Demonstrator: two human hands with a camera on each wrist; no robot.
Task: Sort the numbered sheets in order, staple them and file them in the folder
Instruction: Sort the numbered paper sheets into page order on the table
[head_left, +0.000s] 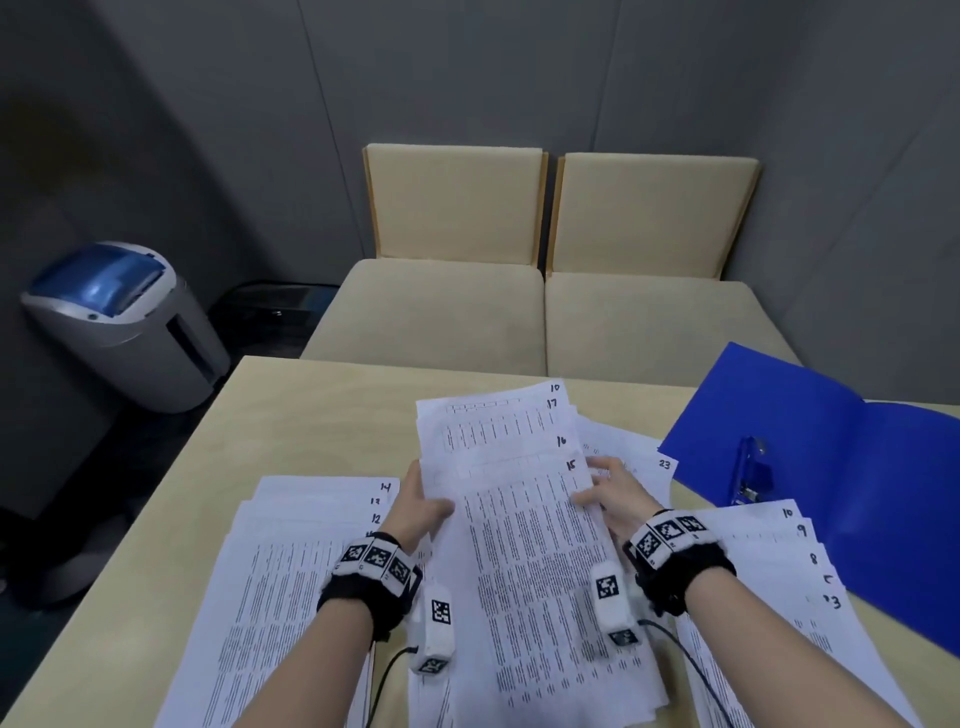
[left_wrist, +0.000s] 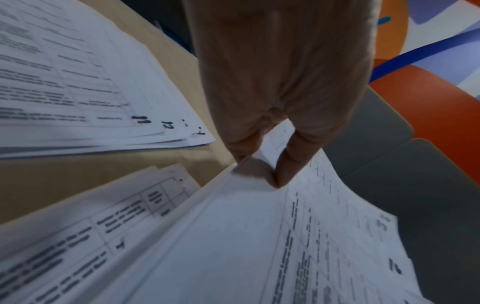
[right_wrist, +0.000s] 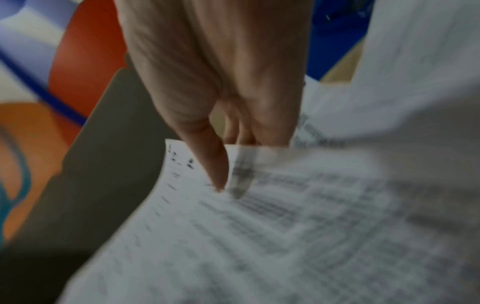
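Note:
A fanned bundle of printed sheets (head_left: 519, 493), with 15, 16, 17 and 10 showing at their right corners, is lifted over the table's middle. My left hand (head_left: 423, 501) pinches its left edge (left_wrist: 259, 170), thumb on top. My right hand (head_left: 608, 493) pinches the right edge (right_wrist: 223, 181). A pile topped by sheets 11 to 14 (head_left: 291, 561) lies at the left. Another pile marked 10, 9, 8 and 23 (head_left: 769, 582) lies at the right. The open blue folder (head_left: 831, 457) sits at the right with a metal clip (head_left: 750, 467).
A loose sheet marked 23 (head_left: 644, 457) lies behind the held bundle. More sheets lie under it on the beige table (head_left: 322, 415). Two cream chairs (head_left: 545, 291) stand beyond the far edge. A grey shredder bin (head_left: 124, 322) stands on the floor at the left.

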